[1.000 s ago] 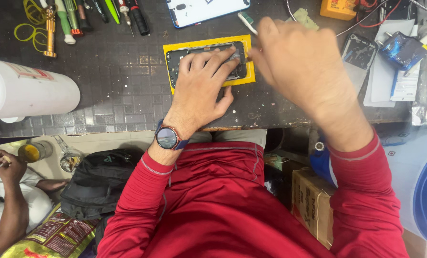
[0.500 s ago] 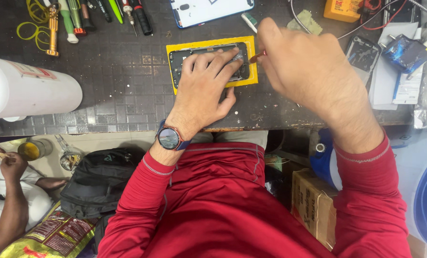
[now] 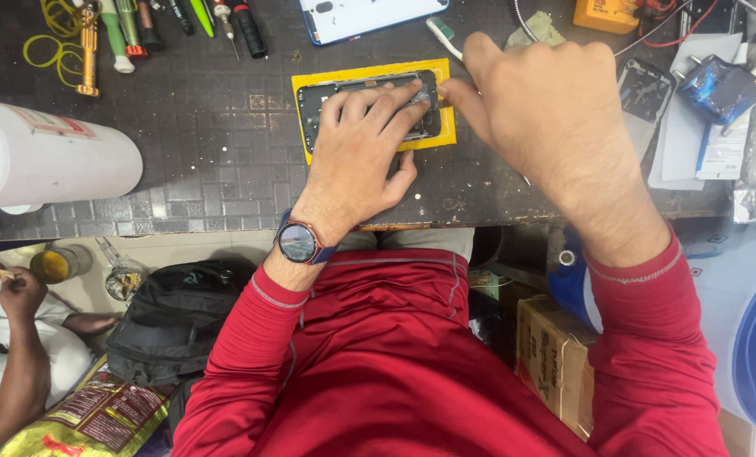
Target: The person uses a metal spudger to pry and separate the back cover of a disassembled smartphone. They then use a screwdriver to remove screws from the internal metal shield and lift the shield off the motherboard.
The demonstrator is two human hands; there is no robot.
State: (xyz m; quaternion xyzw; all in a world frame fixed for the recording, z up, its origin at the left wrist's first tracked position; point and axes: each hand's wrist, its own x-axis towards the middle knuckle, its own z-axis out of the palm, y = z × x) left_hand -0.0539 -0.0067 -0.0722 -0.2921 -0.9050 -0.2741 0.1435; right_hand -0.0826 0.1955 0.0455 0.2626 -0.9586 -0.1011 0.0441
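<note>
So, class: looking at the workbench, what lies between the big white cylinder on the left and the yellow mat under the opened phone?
In the head view, only bare dark gridded bench top separates the white cylinder from the yellow mat.

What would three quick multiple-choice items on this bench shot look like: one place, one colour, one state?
1. Where does the phone lie?
A. on a yellow mat
B. on the black bag
C. on the cardboard box

2. What colour are the sleeves?
A. blue
B. red
C. grey

3. How is the left hand?
A. raised off the bench
B. gripping a screwdriver
C. pressed flat on the phone

Key: 1 A, the mat frames the phone; 2 B, both sleeves are red; 3 C, fingers spread across the phone.
</note>
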